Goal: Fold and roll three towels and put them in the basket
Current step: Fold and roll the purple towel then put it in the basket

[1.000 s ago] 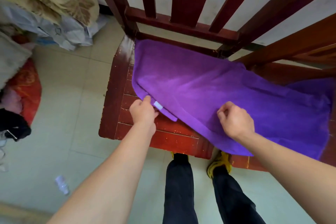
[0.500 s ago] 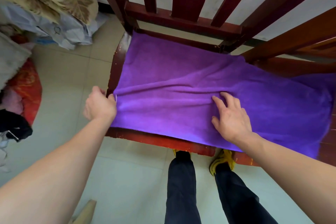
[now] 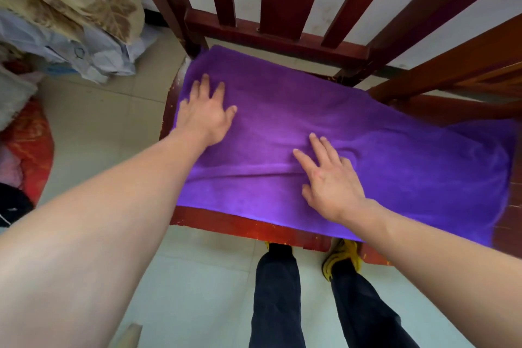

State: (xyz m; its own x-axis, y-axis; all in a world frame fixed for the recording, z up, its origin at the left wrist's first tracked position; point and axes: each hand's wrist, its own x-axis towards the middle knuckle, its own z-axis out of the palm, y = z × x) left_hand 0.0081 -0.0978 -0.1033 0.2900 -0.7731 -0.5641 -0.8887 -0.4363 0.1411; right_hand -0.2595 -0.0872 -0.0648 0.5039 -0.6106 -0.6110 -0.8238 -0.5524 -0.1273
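Note:
A purple towel [image 3: 395,155] lies folded lengthwise across the seat of a dark red wooden chair [image 3: 254,227]. My left hand [image 3: 207,114] lies flat on the towel's left end, fingers spread and straight. My right hand [image 3: 329,175] presses flat on the towel near its middle, fingers straight and pointing up-left. A low crease runs across the cloth between the two hands. The towel's right end reaches the right edge of the view. No basket and no other towel are in sight.
The chair's slatted back [image 3: 276,8] rises right behind the towel. A heap of bedding and plastic bags [image 3: 70,22] and a red cloth [image 3: 31,150] lie on the tiled floor at left. My legs and yellow shoes [image 3: 341,257] stand at the seat's front edge.
My left hand let go of the towel's left edge and moved up onto the cloth, now lying flat. My right hand stays pressed flat near the middle. The towel lies smoother.

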